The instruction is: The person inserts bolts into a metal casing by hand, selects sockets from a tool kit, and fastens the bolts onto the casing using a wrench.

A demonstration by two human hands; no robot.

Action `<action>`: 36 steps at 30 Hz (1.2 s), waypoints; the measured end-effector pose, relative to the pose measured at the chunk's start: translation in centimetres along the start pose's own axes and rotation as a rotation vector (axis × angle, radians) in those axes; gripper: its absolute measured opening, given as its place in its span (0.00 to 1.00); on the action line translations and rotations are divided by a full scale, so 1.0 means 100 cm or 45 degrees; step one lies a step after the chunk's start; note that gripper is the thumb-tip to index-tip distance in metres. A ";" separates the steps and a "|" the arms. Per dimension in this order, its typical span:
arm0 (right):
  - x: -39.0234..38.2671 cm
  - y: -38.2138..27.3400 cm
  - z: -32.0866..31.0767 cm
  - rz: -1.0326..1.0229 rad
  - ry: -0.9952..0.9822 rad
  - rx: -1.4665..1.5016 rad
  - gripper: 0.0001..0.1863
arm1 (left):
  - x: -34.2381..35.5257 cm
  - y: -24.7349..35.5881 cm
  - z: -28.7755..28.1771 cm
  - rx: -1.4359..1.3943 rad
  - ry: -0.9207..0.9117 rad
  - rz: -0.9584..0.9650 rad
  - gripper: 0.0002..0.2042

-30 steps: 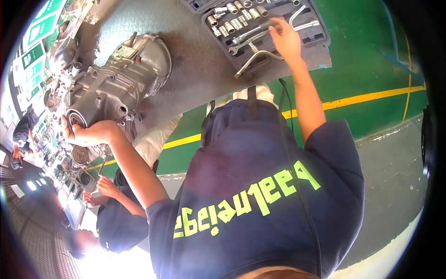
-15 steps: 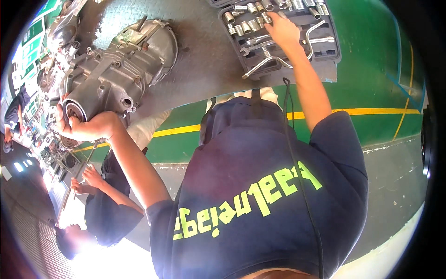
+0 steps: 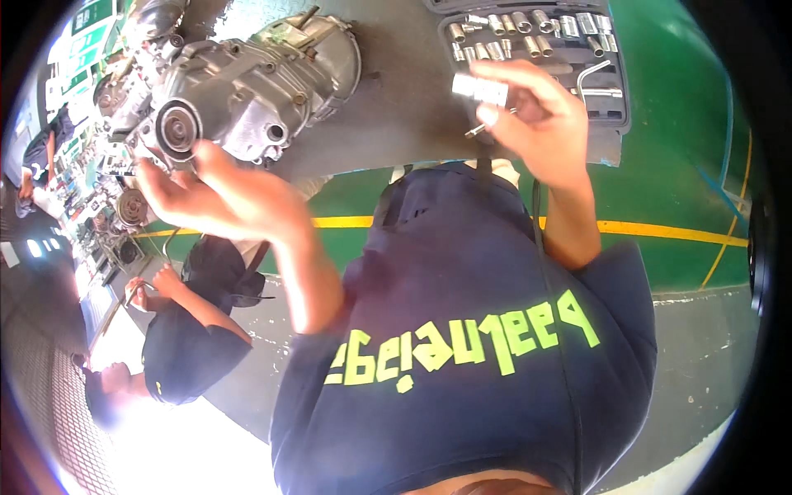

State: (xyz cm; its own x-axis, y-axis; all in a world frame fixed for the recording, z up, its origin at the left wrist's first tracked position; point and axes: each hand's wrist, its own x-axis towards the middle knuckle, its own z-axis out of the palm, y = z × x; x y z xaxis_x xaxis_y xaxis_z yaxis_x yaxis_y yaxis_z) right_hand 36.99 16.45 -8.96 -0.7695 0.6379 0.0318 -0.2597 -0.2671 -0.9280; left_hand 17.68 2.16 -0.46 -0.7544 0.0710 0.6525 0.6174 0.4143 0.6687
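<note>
Between the thumb and fingers of my right hand (image 3: 540, 115) is a shiny metal socket (image 3: 480, 87), lifted in front of the socket set case (image 3: 620, 115). My left hand (image 3: 219, 194), slightly blurred, has its fingers apart and holds nothing. It hovers beside the round bearing end (image 3: 179, 129) of a grey metal gearbox (image 3: 247, 87) lying on the dark metal bench. Rows of sockets (image 3: 528, 23) fill the case, and a bent steel handle (image 3: 587, 76) lies across it. My right hand hides part of the case's tools.
The dark bench top (image 3: 388, 99) spans between gearbox and case. More machine parts crowd the bench at far left. A co-worker (image 3: 194, 346) at the left grips a bent metal bar (image 3: 124, 299). A yellow line (image 3: 643, 229) crosses the green floor. A dark cord hangs down my shirt.
My right hand has left the case and come nearer with a socket in it. My left hand has come off the gearbox end. The view has shifted somewhat.
</note>
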 end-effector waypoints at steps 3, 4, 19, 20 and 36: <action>-0.001 -0.037 0.013 -0.253 -0.253 -0.055 0.22 | -0.032 0.050 -0.016 -0.489 -0.801 0.086 0.21; -0.002 -0.045 0.017 -0.264 -0.271 -0.007 0.22 | -0.036 0.065 -0.017 -0.649 -1.018 -0.227 0.20; -0.020 -0.078 0.034 -0.203 -0.358 0.091 0.24 | -0.044 0.076 -0.041 -1.161 -1.100 -0.486 0.14; -0.020 -0.080 0.034 -0.206 -0.368 0.017 0.24 | -0.043 0.075 -0.041 -1.159 -1.098 -0.447 0.15; -0.026 -0.081 0.051 -0.159 -0.272 0.199 0.26 | -0.046 0.072 -0.052 -1.190 -1.006 -0.387 0.17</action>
State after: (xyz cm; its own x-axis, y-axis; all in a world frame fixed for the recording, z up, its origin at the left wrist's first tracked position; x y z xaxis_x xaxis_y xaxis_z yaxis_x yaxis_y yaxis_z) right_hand 38.17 13.27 0.33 -0.8268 0.5109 0.2352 -0.4346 -0.3148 -0.8439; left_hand 26.81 0.14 3.20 -0.6212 0.7414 0.2539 0.0741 -0.2670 0.9608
